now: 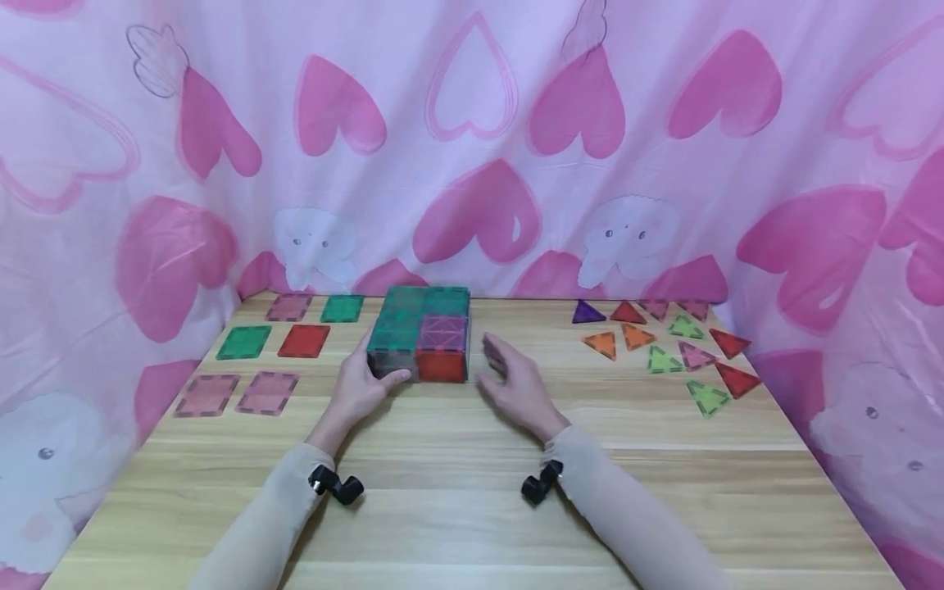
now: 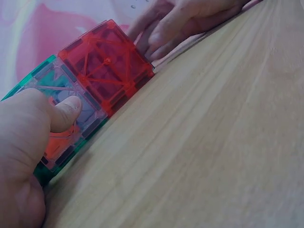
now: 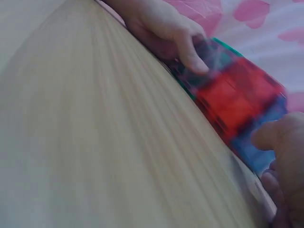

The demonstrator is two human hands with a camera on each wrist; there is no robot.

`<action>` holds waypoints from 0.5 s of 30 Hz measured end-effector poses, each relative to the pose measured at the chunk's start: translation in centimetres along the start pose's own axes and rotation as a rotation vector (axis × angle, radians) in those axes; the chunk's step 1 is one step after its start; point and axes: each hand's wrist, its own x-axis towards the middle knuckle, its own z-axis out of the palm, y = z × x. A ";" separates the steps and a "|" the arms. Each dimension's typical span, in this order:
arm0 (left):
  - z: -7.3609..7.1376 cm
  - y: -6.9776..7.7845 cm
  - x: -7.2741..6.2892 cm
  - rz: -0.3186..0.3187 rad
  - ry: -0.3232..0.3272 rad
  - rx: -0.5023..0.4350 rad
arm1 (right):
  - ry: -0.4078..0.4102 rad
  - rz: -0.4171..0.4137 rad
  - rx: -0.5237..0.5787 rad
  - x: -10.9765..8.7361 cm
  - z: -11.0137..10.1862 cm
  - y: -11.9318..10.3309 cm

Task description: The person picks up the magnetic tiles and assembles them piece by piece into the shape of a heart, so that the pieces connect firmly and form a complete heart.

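Observation:
A low box built of see-through magnetic tiles (image 1: 398, 328) stands at the middle back of the table. Its top has green tiles and one purple tile; a red tile (image 2: 107, 66) and a clear one (image 2: 88, 99) form the front. My left hand (image 1: 357, 389) grips the left front corner, thumb on the clear tile; its other fingers are mostly hidden along the left side. Apart from the box, at its right, my right hand (image 1: 519, 389) is held with fingers loosely bent and nothing in them. The right wrist view shows a blue side (image 3: 256, 137) near that hand's thumb.
On the left lie loose square tiles, among them a red one (image 1: 303, 341), a green one (image 1: 243, 342) and a pink one (image 1: 268, 393). Several triangle tiles, such as an orange one (image 1: 601, 344), are spread at the right. A pink heart-print curtain (image 1: 472, 205) hangs behind the table.

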 end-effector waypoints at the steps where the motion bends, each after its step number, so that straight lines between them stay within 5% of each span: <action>1: 0.0 -0.1 0.0 0.001 0.000 0.005 | 0.029 0.003 -0.006 -0.4 -0.8 0.4; 9: -0.4 -0.6 0.9 0.027 0.062 0.016 | 0.329 0.016 -0.216 -3.7 -10.1 4.1; 15: -0.2 -0.5 1.3 0.013 0.064 0.010 | 0.344 0.055 -0.447 -6.7 -15.0 5.8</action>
